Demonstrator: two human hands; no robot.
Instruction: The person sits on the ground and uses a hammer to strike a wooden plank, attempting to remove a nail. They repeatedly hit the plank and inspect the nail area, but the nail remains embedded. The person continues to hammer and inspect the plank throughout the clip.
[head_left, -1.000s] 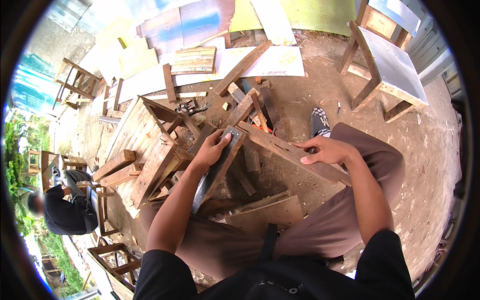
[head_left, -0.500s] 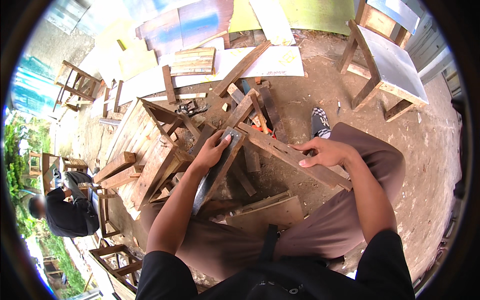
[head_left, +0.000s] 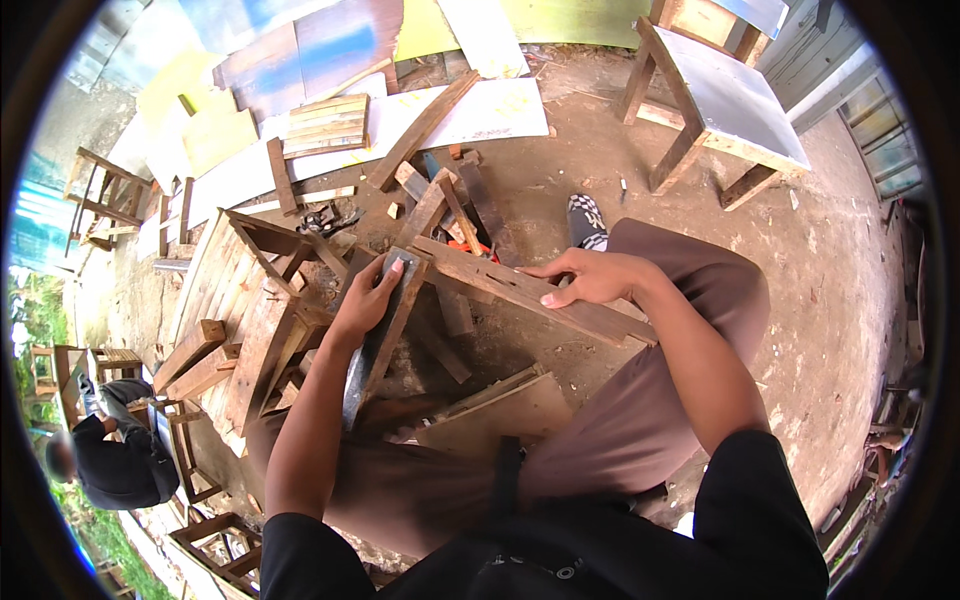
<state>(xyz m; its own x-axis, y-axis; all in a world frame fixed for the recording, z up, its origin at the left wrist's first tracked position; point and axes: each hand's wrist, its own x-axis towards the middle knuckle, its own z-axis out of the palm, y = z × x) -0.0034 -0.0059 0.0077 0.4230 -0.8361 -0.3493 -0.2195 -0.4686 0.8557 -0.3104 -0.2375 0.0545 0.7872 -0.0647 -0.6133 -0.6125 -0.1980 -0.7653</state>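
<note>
My left hand (head_left: 368,303) is closed on a dark board (head_left: 366,358) with a shiny, grey-black face, thumb along its upper end. Its lower end reaches toward my left thigh. My right hand (head_left: 600,278) grips a brown wooden bar (head_left: 520,288), with the thumb on top and the fingers around the far edge. This bar slants from the board's upper end down toward my right thigh, and the two pieces meet at a corner. A third, lighter wooden piece (head_left: 424,208) runs away from me at that same corner; whether all are fastened together I cannot tell.
Wooden offcuts (head_left: 482,195) lie beyond the corner. To the left stands a slatted wooden piece (head_left: 212,290). A wooden chair (head_left: 735,95) with a pale seat is at the far right. Another person (head_left: 120,460) sits at the left among chair frames. A thin panel (head_left: 500,412) lies between my legs.
My view has turned, so the whole scene sits farther left and slightly higher. Both hands keep their hold, and the wooden pieces look unchanged relative to each other.
</note>
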